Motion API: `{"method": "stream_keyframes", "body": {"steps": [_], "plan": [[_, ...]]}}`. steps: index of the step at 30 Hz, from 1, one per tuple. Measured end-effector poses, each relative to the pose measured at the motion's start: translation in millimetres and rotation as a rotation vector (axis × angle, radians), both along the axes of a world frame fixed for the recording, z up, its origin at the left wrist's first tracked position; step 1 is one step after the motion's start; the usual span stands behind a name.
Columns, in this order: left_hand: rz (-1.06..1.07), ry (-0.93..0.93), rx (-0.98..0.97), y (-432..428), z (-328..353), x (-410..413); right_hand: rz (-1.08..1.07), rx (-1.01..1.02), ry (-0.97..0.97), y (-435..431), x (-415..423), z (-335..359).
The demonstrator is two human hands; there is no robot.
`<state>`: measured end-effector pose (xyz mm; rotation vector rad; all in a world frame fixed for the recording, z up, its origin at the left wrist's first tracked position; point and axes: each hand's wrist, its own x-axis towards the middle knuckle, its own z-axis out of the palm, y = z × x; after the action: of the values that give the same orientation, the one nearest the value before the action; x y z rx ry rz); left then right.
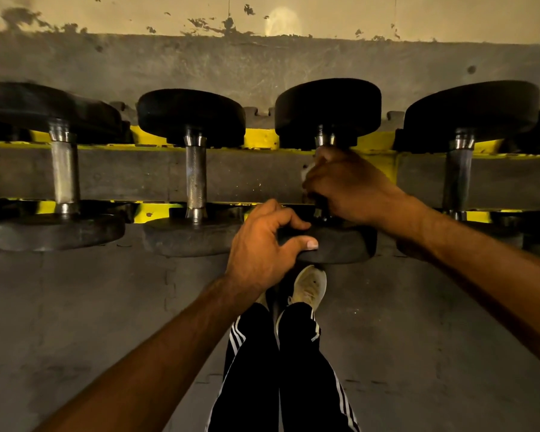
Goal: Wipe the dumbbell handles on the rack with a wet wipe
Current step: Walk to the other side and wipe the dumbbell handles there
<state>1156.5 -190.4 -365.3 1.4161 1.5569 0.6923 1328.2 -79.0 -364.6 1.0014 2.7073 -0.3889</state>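
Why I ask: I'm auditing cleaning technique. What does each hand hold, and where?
Right hand grips a wet wipe around the third dumbbell's handle; left hand grips the rim of that dumbbell's near head.

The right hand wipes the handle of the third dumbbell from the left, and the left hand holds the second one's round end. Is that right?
Not quite. The head view shows the left hand holding the round end of that same third dumbbell, whose handle the right hand wipes.

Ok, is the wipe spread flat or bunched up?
Bunched: only a small white wad of the wipe shows inside the right hand, curled round the dumbbell handle.
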Motion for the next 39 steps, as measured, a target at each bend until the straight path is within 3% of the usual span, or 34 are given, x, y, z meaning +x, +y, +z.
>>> {"method": "stream_keyframes", "body": {"steps": [3, 6, 9, 12, 16, 20, 25, 32, 34, 37, 39], "plan": [[0.009, -0.004, 0.001, -1.5, 0.3, -0.5, -0.079, 0.186, -0.142, 4.5, -21.8, -0.8], [0.019, -0.011, 0.0, -0.8, 0.2, 0.1, -0.036, 0.047, -0.059, -6.7, -29.1, -6.4], [0.024, -0.012, 0.0, -0.6, -0.2, -1.5, 0.097, -0.14, -0.129, -3.6, -21.3, -4.0], [0.034, -0.019, 0.001, -3.5, 0.8, -3.2, 0.161, -0.123, -0.091, 9.7, -12.7, -2.1], [0.047, -0.006, -0.004, -4.0, 1.8, -1.0, 0.06, 0.04, 0.054, 1.8, 0.9, 2.1], [0.035, -0.001, 0.002, -1.9, 1.9, 0.0, 0.019, 0.073, 0.02, -14.5, 3.6, 3.7], [0.04, 0.006, -0.006, 0.3, 1.5, -2.3, -0.242, 0.148, -0.085, 14.7, -24.5, 9.9], [0.025, 0.003, -0.014, 0.3, 3.5, -2.1, 0.019, -0.13, -0.271, 8.0, -35.1, 29.8], [0.035, -0.001, -0.006, -2.5, 2.3, -2.7, 0.047, -0.099, -0.244, 10.6, -31.0, 25.3], [0.06, -0.015, 0.0, -6.3, 0.8, -2.5, -0.118, 0.031, -0.16, 14.9, -24.8, 15.0], [0.069, -0.022, -0.005, -6.0, 0.3, -1.7, -0.111, 0.049, -0.065, 6.4, -23.4, 13.6]]}}
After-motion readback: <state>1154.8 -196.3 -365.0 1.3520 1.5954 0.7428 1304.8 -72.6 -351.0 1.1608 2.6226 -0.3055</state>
